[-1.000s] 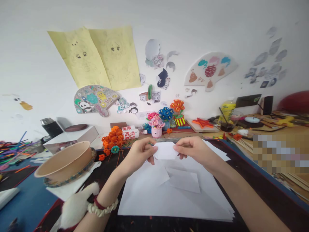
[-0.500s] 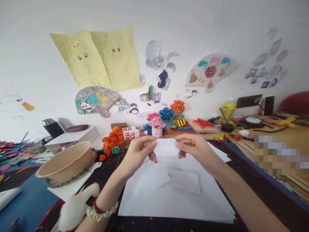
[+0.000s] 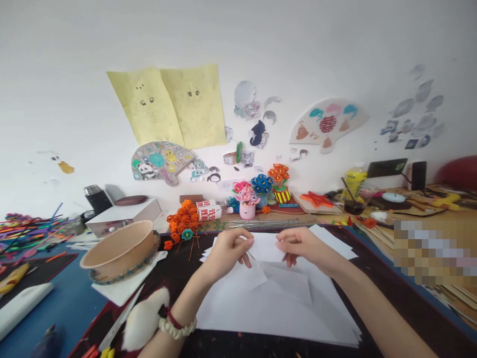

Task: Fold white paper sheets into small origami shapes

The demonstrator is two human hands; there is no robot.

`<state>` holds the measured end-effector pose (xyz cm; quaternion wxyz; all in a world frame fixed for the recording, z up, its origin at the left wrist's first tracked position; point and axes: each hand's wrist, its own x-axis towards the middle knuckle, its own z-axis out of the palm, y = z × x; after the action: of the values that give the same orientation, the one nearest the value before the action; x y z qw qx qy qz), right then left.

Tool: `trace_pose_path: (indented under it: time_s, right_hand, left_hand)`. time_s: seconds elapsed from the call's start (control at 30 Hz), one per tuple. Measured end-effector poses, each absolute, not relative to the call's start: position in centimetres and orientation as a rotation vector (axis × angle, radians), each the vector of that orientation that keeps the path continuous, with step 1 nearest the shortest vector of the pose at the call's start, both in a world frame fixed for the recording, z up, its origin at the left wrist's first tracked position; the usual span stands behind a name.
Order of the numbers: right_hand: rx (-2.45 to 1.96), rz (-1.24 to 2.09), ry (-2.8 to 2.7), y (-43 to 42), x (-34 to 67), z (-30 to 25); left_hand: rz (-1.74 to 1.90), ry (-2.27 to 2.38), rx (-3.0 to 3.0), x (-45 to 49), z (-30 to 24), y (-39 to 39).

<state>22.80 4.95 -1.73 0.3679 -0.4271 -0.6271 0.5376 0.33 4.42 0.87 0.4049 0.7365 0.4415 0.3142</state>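
Note:
My left hand [image 3: 225,246] and my right hand [image 3: 302,244] both pinch a small folded piece of white paper [image 3: 265,246], one at each end, held just above the desk. Under them lies a stack of white sheets [image 3: 276,313] with two smaller folded pieces [image 3: 286,284] on top. My left wrist wears a scrunchie and a red band, with a white fluffy thing [image 3: 143,318] beside it.
A tan paper bowl [image 3: 121,247] sits at the left on a round mat. Orange paper flowers [image 3: 183,218], a white glue bottle [image 3: 210,214] and small flower pots [image 3: 261,191] stand at the back. Coloured sticks [image 3: 26,236] lie far left; a cluttered wooden area is at the right.
The view has tilted up and shifted, so everything sits lower and more to the right in the picture. Both hands keep their pinch on the small paper and have lowered slightly toward the sheets.

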Motion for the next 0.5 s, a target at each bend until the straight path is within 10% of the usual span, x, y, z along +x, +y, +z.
trace_pose_path:
  time_s: [0.5]
  right_hand:
    - [-1.281,0.975,-2.097,3.9,23.2,-6.6]
  left_hand:
    - [0.663,1.332,2.235,0.2,-5.5,1.4]
